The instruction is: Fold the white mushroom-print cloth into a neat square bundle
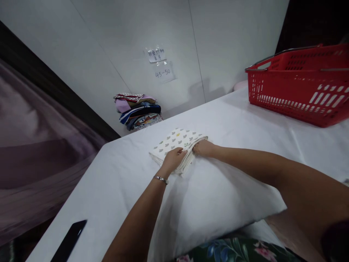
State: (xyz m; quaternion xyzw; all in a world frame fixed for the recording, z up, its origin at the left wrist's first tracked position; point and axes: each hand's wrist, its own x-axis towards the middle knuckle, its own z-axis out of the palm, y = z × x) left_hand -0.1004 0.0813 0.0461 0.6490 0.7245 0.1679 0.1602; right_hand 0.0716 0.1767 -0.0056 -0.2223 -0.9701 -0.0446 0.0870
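Note:
A folded white cloth (174, 140), printed with small grey shapes and a few yellow and green ones, lies in several layers on the white-covered table. My left hand (173, 159), with a bracelet at the wrist, grips its near edge, thumb and fingers close together on the top layers. At the right-hand edge, my right hand (204, 148) is closed on the layered folds. Its fingertips are partly hidden by the fabric.
A stack of folded coloured fabrics (140, 111) stands by the wall beyond the table edge. To the right sits a red plastic basket (294, 87). A dark flat object (69, 240) lies at the lower left. Paper signs (163, 72) hang on the wall.

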